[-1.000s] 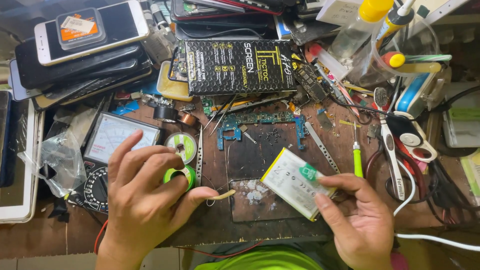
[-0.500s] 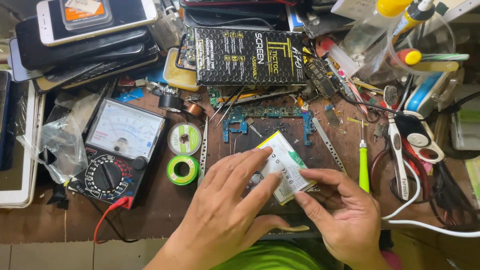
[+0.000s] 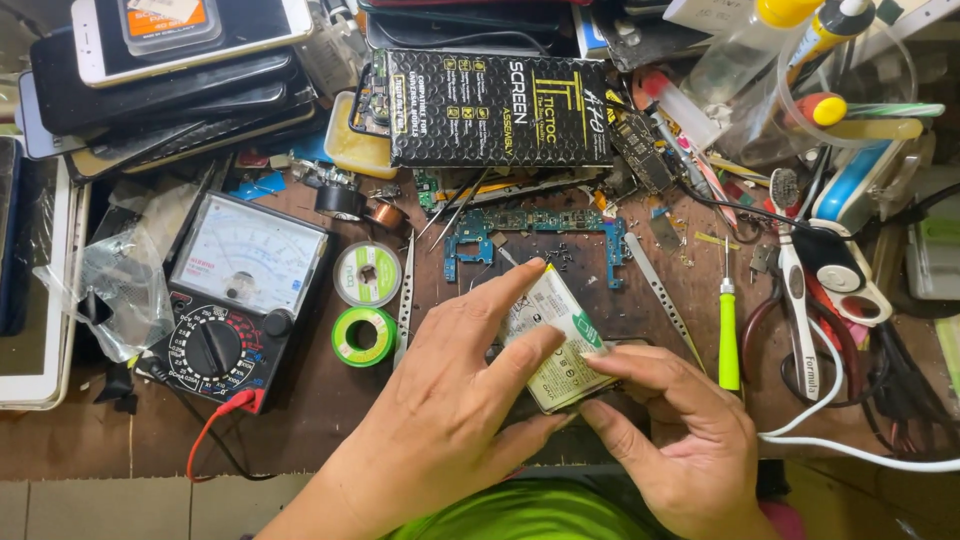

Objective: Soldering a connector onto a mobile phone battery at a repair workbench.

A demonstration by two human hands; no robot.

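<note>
I see left hand [image 3: 440, 400] and right hand [image 3: 680, 440] both closed on flat phone battery [image 3: 560, 345], fingers pinching its edges, held low over desk [image 3: 330, 420]. Left of left hand: analog multimeter [image 3: 235, 295], two solder spools [image 3: 365, 305]. Just beyond battery: blue circuit board [image 3: 540, 225], tweezers [image 3: 405, 300]. Right of right hand: green screwdriver [image 3: 728, 335], white cable [image 3: 850, 450]. Farther off: black box [image 3: 495, 110], stacked phones [image 3: 170, 70].

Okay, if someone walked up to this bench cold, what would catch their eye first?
Probably the two bare hands at the front centre, left hand and right hand, together gripping a flat silvery-white rectangular phone battery. To the left sits a black analog multimeter with a white dial face, and along the far edge lies a black rectangular box with yellow print.
</note>
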